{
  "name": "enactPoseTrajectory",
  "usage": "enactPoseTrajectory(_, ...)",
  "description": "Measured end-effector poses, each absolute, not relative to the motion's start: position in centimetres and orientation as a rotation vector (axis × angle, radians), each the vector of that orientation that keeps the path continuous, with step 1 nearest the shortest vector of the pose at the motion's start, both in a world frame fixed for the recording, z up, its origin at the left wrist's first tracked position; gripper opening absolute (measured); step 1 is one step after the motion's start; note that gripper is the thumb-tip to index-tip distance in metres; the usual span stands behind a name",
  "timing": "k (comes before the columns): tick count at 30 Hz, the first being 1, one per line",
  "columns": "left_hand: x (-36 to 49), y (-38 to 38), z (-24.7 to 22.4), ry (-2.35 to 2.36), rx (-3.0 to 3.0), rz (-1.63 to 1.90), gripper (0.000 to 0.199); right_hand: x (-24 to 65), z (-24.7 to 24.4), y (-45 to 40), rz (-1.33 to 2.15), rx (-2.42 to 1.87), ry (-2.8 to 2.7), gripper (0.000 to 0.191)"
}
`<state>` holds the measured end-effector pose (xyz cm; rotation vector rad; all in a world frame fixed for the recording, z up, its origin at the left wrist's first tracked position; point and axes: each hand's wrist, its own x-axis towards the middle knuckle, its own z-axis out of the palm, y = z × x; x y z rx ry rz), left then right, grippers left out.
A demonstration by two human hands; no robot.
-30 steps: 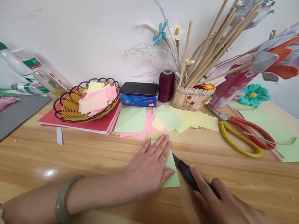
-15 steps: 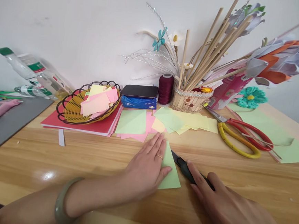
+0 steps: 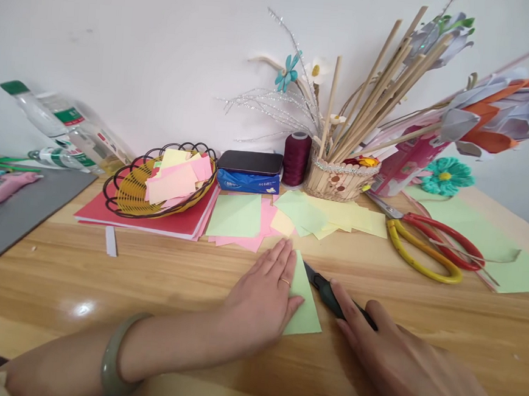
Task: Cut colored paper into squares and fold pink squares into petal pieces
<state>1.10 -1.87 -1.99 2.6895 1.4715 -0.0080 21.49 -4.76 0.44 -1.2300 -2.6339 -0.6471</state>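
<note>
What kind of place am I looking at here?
Probably a home craft table against a wall: the right hand holds a utility knife beside green paper, with scissors and a purple thread spool behind.

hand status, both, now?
Left hand: open, laid flat on the green paper, not gripping.
Right hand: closed, holding the utility knife.
</note>
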Motion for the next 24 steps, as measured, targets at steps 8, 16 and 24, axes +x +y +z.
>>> enactPoseTrajectory(8, 1.1, -1.8, -1.9, 1.460, 2.682, 0.009, 0.059, 21.6, 0.4, -2.7, -0.595, -1.326, -2.734, 0.059)
enactPoseTrajectory(16, 1.0, -1.7, -1.6, 1.437, 2.651, 0.002, 0.057, 23.1, 0.3, -2.6, -0.442, -1.215, -2.702, 0.045)
enactPoseTrajectory(24, 0.4, -1.4, -1.3, 1.386, 2.581, 0.128, 0.047, 25.8, -1.6, -4.7, -0.207, -1.374, -2.659, 0.054)
